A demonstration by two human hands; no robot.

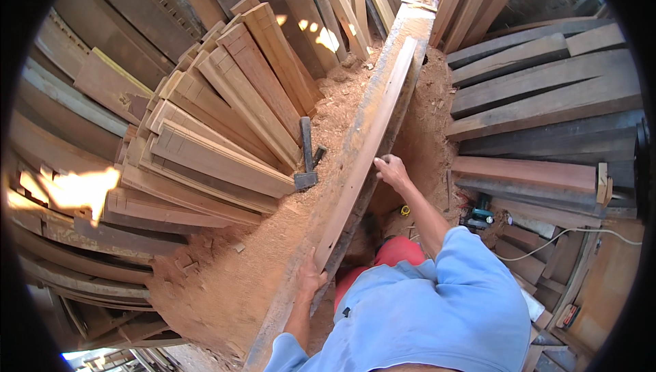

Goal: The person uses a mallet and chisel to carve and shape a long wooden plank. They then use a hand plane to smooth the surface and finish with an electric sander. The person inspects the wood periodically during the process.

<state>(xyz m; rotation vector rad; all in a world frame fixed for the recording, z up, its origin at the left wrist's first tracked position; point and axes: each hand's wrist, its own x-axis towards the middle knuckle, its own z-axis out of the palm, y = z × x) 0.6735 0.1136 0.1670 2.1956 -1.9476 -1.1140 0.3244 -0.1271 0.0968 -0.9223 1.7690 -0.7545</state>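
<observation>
A long, narrow, light-brown wooden plank (364,150) lies lengthwise on a heavy, dusty workbench beam (400,37). My left hand (311,278) grips the plank near its close end, fingers bent over the edge and partly hidden. Farther up, my right hand (391,171) has its fingers curled, with thumb and forefinger pinching the plank's right edge. Left of the beam, a hammer (306,179) with a blocky metal head rests in the shavings among the boards. A short dark handle shows beside it.
Cut boards (225,146) stand in stacked rows on the left, with several marked by pencil lines. Thick timbers (547,92) are piled on the right. A teal-and-black power tool (480,216), a pale cord (581,230) and a yellow tape roll (405,210) lie at right. Sawdust (232,283) covers the ground.
</observation>
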